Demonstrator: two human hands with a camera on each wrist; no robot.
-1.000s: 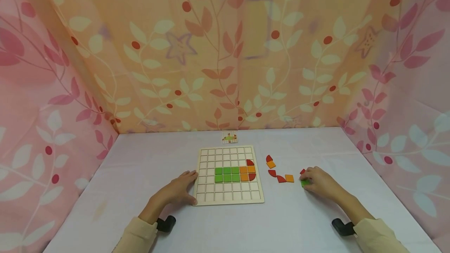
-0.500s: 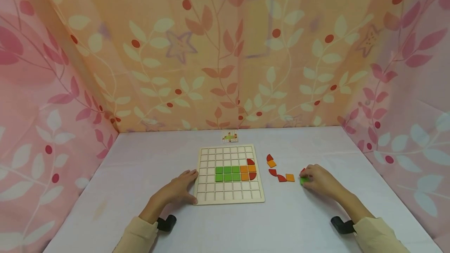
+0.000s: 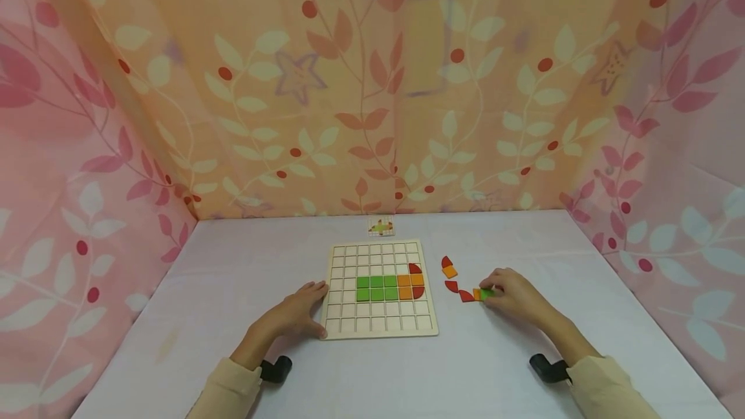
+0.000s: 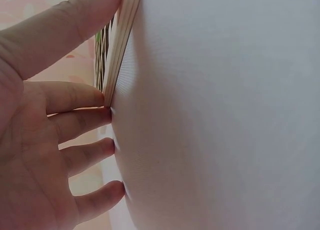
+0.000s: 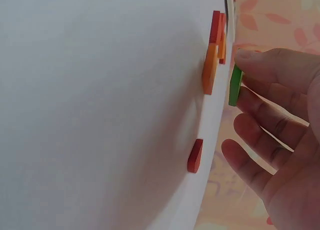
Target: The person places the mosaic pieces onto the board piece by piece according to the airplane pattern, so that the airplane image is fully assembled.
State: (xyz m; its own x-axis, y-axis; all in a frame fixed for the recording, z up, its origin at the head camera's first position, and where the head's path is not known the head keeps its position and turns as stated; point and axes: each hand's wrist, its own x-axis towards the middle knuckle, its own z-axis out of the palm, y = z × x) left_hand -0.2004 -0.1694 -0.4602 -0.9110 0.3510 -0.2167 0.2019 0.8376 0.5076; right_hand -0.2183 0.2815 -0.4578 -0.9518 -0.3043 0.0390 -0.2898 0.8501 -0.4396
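My right hand [image 3: 515, 293] pinches a green square tile [image 5: 235, 86] between thumb and fingers, raised above the table. In the head view that tile overlaps a loose orange square tile [image 3: 476, 294]. My left hand [image 3: 297, 310] rests at the left edge of a wooden grid board [image 3: 378, 324], its thumb and fingertips against the rim. Two rows of green tiles [image 3: 377, 293] sit in the board's middle, with orange tiles [image 3: 404, 281] to their right. Red quarter-round tiles [image 3: 415, 269] lie above and below the orange ones.
Loose red quarter-round tiles [image 3: 451, 286] and another orange tile [image 3: 449, 271] lie right of the board. A red tile [image 5: 195, 156] on the table shows in the right wrist view. Behind the board is a small pattern card [image 3: 381, 226]. Floral curtains [image 3: 372, 83] surround the white table.
My right hand has picked up the green tile and moved left with it, from the table's right side to over the loose orange tile. The left hand has stayed at the board.
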